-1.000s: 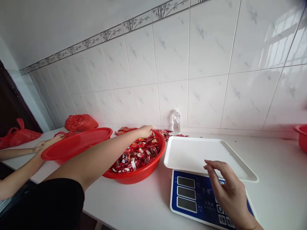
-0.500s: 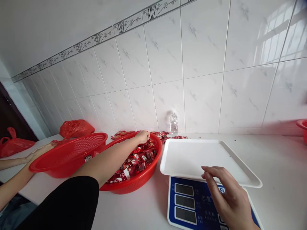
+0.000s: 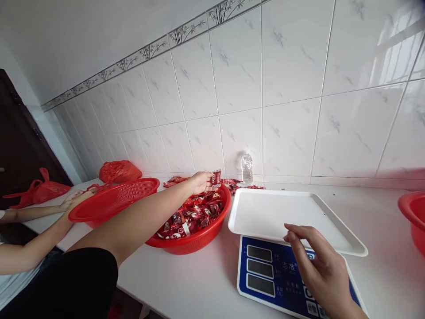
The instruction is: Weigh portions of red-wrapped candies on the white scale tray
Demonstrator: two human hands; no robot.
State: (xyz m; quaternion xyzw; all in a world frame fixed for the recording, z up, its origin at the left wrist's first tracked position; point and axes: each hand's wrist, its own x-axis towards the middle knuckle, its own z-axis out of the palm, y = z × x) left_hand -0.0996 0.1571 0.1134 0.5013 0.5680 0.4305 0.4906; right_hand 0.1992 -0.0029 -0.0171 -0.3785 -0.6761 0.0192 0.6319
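My left hand is above the far rim of a red plastic basket, its fingers closed on a small red candy packet. Many red wrapped packets fill that basket. Over the blue keypad of a weighing scale hovers my right hand. Its thumb and forefinger are close together, and I see nothing between them. A white tray lies on top of the scale, just beyond my right hand.
Another red basket is at left, where a co-worker's hands handle red plastic. Red bags lie behind. A clear bottle stands by the tiled wall near flat red packets. Another red container is at far right.
My left hand has risen from among the packets and now shows a red packet in its fingers. My right hand keeps its place over the scale. The view has shifted slightly.
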